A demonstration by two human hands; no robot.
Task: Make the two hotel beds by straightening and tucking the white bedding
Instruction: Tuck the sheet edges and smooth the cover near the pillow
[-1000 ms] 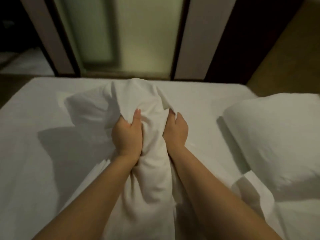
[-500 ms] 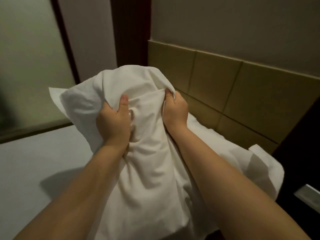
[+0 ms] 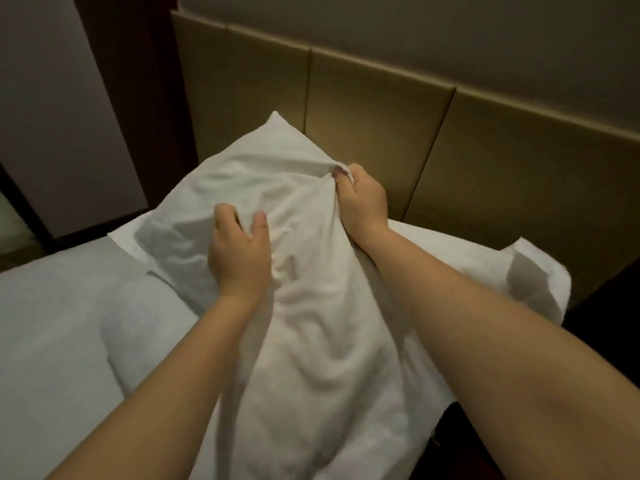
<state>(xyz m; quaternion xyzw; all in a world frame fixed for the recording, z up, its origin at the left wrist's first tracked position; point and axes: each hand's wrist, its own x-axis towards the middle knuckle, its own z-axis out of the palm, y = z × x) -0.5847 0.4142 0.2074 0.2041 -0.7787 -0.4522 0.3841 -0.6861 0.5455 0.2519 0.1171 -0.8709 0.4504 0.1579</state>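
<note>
Pillow gripped by both hands.
Left hand and right hand clutch its fabric by the headboard.

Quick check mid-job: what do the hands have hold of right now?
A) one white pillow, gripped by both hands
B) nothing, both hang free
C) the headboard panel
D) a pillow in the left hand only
A: the left hand and the right hand each bunch the cloth of the white pillow, which is held in front of the padded headboard.
</note>
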